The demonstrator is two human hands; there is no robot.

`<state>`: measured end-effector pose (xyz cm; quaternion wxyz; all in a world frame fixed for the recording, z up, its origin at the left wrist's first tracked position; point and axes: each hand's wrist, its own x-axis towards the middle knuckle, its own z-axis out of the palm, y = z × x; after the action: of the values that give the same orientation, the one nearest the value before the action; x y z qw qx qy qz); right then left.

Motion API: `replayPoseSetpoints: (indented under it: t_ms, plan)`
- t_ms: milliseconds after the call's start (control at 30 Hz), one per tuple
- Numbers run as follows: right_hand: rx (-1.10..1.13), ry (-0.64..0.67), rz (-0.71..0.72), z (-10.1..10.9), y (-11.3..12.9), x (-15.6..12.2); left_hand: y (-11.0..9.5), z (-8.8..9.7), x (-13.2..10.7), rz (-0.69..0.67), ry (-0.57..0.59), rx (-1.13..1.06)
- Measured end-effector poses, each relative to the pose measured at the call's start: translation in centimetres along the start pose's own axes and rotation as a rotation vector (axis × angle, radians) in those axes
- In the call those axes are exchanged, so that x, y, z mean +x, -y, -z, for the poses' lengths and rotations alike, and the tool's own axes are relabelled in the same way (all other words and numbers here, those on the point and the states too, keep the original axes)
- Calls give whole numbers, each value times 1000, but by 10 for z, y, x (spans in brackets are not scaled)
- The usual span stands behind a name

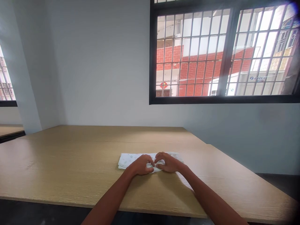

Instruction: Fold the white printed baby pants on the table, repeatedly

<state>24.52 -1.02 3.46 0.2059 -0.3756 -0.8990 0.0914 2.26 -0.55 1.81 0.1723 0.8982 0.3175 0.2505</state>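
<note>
A folded white cloth (127,159) with a small printed pattern lies flat on the wooden table, its layers showing at the left end. At the middle of its near edge, my left hand (142,165) has thumb and fingers curled in a pinch on the fabric. My right hand (170,163) mirrors it just to the right, also pinching the cloth. The fingertips of both hands nearly meet. Part of the cloth is hidden beneath my hands, and its right end shows behind my right hand.
The light wooden table (70,168) spreads wide on both sides, with its near edge below my forearms. Behind it stands a plain wall (105,68). A barred window (192,100) with a black frame is at the upper right.
</note>
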Motion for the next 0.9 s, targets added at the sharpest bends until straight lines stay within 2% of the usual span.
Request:
replayPoseSetpoints:
  t_ms: [267, 367, 533, 767, 900]
  plan:
    - [-133, -94, -177, 9, -12, 2, 1, 0, 0, 33, 57, 41]
    - [-132, -91, -168, 9, -11, 0, 5, -2, -2, 56, 65, 39]
    - [-41, -34, -30, 4, -3, 0, 7, -3, -4, 82, 87, 39]
    - [-138, -87, -177, 9, -13, 1, 9, -5, 0, 35, 53, 33]
    - [-140, -81, -184, 10, -11, 1, 10, -5, -1, 51, 73, 19]
